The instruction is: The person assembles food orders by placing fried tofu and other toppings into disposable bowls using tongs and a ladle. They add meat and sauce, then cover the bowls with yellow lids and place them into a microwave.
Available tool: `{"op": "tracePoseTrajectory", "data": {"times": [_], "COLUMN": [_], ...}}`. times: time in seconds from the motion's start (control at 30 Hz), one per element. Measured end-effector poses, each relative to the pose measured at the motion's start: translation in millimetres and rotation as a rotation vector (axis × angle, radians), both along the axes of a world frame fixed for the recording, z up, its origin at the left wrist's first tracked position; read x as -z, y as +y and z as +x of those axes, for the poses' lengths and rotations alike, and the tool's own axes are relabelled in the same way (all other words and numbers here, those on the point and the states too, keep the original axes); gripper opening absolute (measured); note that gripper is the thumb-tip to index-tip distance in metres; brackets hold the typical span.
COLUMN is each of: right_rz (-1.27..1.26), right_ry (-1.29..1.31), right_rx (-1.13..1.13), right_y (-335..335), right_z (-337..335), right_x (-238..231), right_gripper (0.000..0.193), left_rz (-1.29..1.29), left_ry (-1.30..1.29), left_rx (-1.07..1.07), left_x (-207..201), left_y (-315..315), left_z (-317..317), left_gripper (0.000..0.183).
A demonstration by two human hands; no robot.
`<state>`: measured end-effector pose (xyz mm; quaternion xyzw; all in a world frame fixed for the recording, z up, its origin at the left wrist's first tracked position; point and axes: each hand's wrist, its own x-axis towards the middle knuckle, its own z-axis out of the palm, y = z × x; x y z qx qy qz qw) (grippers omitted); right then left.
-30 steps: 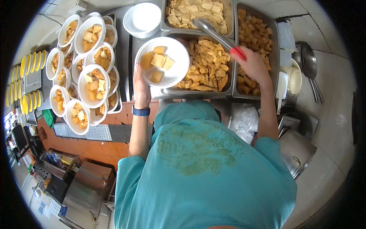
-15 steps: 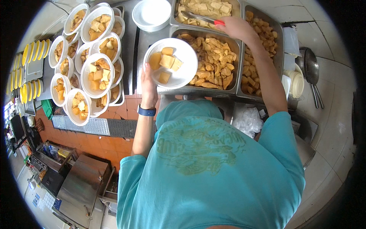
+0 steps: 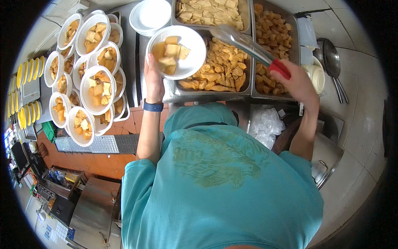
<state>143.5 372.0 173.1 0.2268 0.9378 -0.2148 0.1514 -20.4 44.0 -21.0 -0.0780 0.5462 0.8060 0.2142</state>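
Note:
My left hand holds a white bowl with a few pale yellow food pieces, above the steel trays. My right hand grips metal tongs with a red handle; their tips reach toward the bowl's rim, over the middle tray of fried pieces. A blue band is on my left wrist. I cannot tell whether the tongs hold any food.
Several filled white bowls are stacked at the left. A stack of empty white bowls stands behind. More steel trays of fried food lie at the right, with ladles and small cups beside them. Yellow dishes line the far left.
My right hand has pulled back from the far tray to the right, swinging the tongs toward the bowl. The bowl has stayed about where it was.

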Motion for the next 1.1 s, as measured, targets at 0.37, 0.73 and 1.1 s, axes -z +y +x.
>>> {"op": "tracePoseTrajectory", "data": {"times": [0.37,0.73,1.1], "right_rz": [0.222,0.176,-0.35], "right_ry": [-0.163,-0.103,-0.077], "right_rx": [-0.007,0.015,0.094], "right_y": [-22,-29,-55], "right_z": [8,32,35], "right_x": [93,87,0], "right_gripper": [0.044,0.036,0.04], "left_rz": [-0.003,-0.056,-0.062], "left_ry": [0.026,0.015,0.04], "left_rx": [0.0,0.013,0.122], "left_x": [-7,-3,-7], "left_y": [-13,-10,20], "left_z": [-5,0,1], "left_gripper": [0.056,0.055,0.053]}}
